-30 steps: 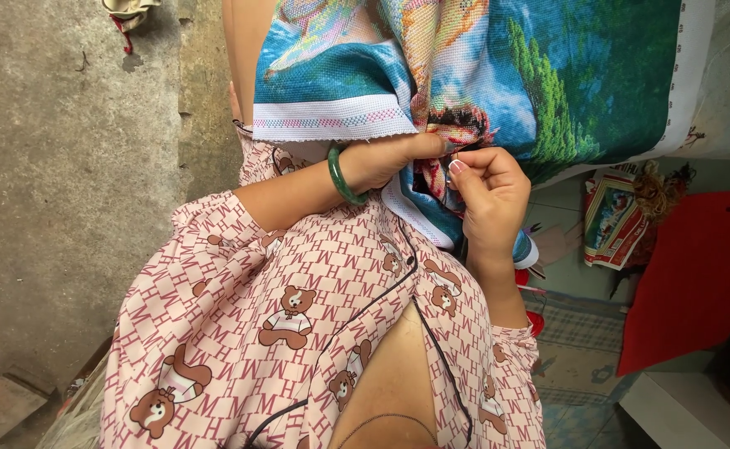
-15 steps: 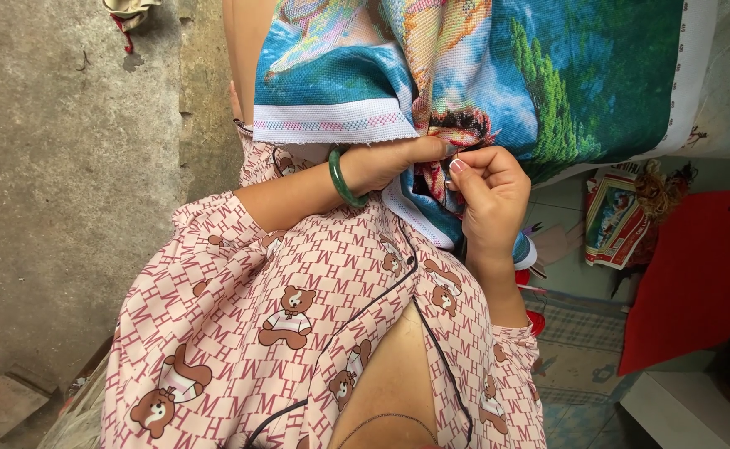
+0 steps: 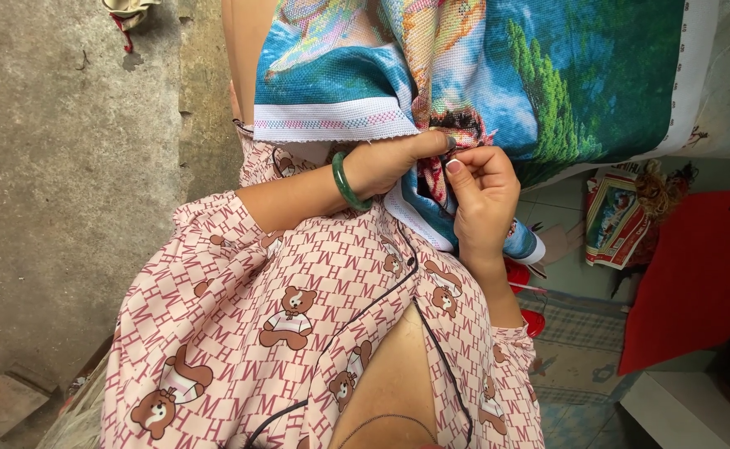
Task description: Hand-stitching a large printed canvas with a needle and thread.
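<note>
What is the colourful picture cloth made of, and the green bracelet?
The picture cloth looks like woven fabric covered in tiny thread stitches, with a bare white gridded edge. The green bracelet looks like smooth, glossy stone or glass; which one cannot be told.

A home, likely: bare concrete wall (image 3: 57, 183) at left, tiled floor (image 3: 560, 204) and patterned rug (image 3: 577, 349) lower right.

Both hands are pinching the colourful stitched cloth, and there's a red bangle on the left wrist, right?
Not quite: the bangle on the left hand is green, not red, as the head view shows. The right hand and the left do both pinch the stitched cloth.
</note>
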